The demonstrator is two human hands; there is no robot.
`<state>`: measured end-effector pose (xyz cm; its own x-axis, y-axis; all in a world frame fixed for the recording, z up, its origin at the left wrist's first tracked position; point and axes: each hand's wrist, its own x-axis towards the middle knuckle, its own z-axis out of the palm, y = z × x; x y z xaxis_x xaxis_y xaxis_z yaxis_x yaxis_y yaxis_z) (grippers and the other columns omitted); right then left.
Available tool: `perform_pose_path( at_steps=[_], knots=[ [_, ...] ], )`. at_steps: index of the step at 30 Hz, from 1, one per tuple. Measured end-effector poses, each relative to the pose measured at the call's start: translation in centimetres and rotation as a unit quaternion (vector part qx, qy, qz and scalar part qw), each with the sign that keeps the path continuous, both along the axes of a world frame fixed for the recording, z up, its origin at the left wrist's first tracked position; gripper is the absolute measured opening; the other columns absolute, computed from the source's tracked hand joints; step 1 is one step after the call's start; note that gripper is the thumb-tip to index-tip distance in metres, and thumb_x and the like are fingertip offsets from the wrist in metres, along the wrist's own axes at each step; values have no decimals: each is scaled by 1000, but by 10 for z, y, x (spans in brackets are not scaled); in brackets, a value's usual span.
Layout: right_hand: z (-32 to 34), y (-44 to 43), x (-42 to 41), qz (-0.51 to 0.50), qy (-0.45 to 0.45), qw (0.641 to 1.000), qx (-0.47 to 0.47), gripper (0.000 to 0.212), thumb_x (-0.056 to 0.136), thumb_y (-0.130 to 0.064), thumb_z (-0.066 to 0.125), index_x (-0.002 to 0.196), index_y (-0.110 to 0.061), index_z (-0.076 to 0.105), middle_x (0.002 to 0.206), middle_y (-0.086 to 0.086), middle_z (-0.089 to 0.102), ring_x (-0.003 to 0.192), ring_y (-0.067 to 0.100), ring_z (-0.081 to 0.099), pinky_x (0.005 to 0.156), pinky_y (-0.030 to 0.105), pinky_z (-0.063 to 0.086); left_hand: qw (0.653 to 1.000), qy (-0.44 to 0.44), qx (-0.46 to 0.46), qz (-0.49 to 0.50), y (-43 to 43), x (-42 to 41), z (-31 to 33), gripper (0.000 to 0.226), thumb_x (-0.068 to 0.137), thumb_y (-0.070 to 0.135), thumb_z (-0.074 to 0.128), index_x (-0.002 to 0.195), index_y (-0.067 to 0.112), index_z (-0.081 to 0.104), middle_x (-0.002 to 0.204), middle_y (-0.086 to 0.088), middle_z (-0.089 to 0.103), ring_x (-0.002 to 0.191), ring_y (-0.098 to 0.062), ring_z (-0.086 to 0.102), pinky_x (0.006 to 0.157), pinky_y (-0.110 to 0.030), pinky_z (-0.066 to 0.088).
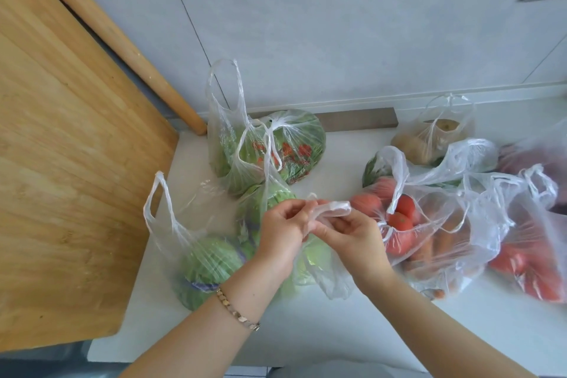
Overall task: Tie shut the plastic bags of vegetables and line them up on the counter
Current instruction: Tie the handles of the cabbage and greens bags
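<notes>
Clear plastic bags of vegetables stand on the white counter. My left hand and my right hand meet at the middle, both pinching the twisted handles of a cabbage bag that sits beneath them. A second cabbage bag stands open at the left with its handles up. Behind, a greens bag with red print is knotted shut. To the right lie a tomato and carrot bag, a potato bag and another tomato bag.
A large wooden cutting board leans at the left, with a wooden rolling pin against the tiled wall. A purple-red bag lies at the far right edge. The counter's front edge runs below my forearms.
</notes>
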<state>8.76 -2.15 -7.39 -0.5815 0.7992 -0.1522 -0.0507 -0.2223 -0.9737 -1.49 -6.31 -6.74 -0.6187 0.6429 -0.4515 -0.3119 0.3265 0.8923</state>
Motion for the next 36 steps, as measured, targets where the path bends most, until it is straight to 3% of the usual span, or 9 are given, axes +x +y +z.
perform_pose_path(
  at_steps=[5, 11, 14, 18, 21, 23, 27, 31, 36],
  knots=[
    [0, 0, -3, -57, -36, 998, -6, 17, 79, -21, 68, 65, -15, 60, 56, -9, 66, 54, 1, 61, 51, 12, 45, 998, 62, 6, -21, -5, 3, -10, 23, 88, 19, 59, 65, 22, 57, 48, 9, 48, 40, -7, 40, 42, -18, 31],
    [7, 53, -1, -123, -38, 926, -356, 43, 93, -34, 45, 54, -19, 36, 31, -10, 37, 27, 6, 34, 43, 21, 27, 974, -57, 134, -174, -25, -6, 9, 14, 72, 13, 64, 82, 7, 56, 59, 8, 63, 41, -7, 47, 43, -15, 39],
    [8, 56, -2, -16, -111, 954, -277, 39, 84, -42, 57, 55, -20, 45, 40, -10, 41, 40, 10, 38, 51, 26, 30, 988, -48, 47, -138, -20, -7, 18, 3, 68, 17, 59, 66, 16, 60, 58, 8, 55, 38, -2, 42, 37, -11, 30],
    [19, 41, 3, 150, -24, 983, -101, 16, 71, -36, 65, 79, -25, 57, 71, -7, 53, 62, 7, 52, 54, 19, 42, 994, -96, -23, 39, -6, -18, 14, 28, 88, 4, 41, 62, 13, 45, 47, 5, 37, 29, -4, 21, 30, -12, 16],
    [15, 24, 8, 239, -65, 967, 65, 49, 59, -20, 83, 100, -26, 57, 91, -3, 55, 80, 9, 53, 69, 24, 47, 993, -89, -33, 74, -7, -18, 8, 23, 88, 2, 37, 68, 6, 47, 49, 0, 37, 31, -6, 24, 30, -14, 20],
    [16, 11, 3, 202, -65, 969, 124, 38, 58, -22, 81, 88, -31, 59, 82, -10, 57, 70, -1, 52, 62, 12, 43, 995, -67, -32, 65, -7, -14, 4, 19, 88, 2, 39, 74, 1, 51, 60, -8, 50, 35, -7, 34, 36, -16, 28],
    [14, 6, -8, 44, 42, 998, 30, 15, 78, -24, 61, 64, -24, 67, 46, -13, 56, 42, -2, 47, 46, 7, 37, 998, 49, -18, 43, -10, -7, -1, 30, 90, 10, 45, 61, 12, 43, 47, 3, 40, 34, -6, 33, 36, -17, 29],
    [1, 26, -13, -61, -115, 979, -157, 27, 85, -25, 62, 59, -16, 65, 38, -9, 36, 29, 3, 29, 31, 12, 27, 982, 164, 31, -93, -22, -7, 6, 21, 88, 19, 55, 67, 16, 55, 64, 12, 56, 56, -2, 51, 56, -14, 43],
    [-3, 23, -12, 9, -237, 971, 12, 20, 73, 1, 66, 86, -13, 60, 59, -1, 47, 45, 8, 43, 37, 9, 34, 913, 336, 78, -220, -28, -4, 5, 10, 82, 8, 63, 82, 6, 53, 75, 11, 43, 61, 8, 45, 63, -4, 34]
  ],
)
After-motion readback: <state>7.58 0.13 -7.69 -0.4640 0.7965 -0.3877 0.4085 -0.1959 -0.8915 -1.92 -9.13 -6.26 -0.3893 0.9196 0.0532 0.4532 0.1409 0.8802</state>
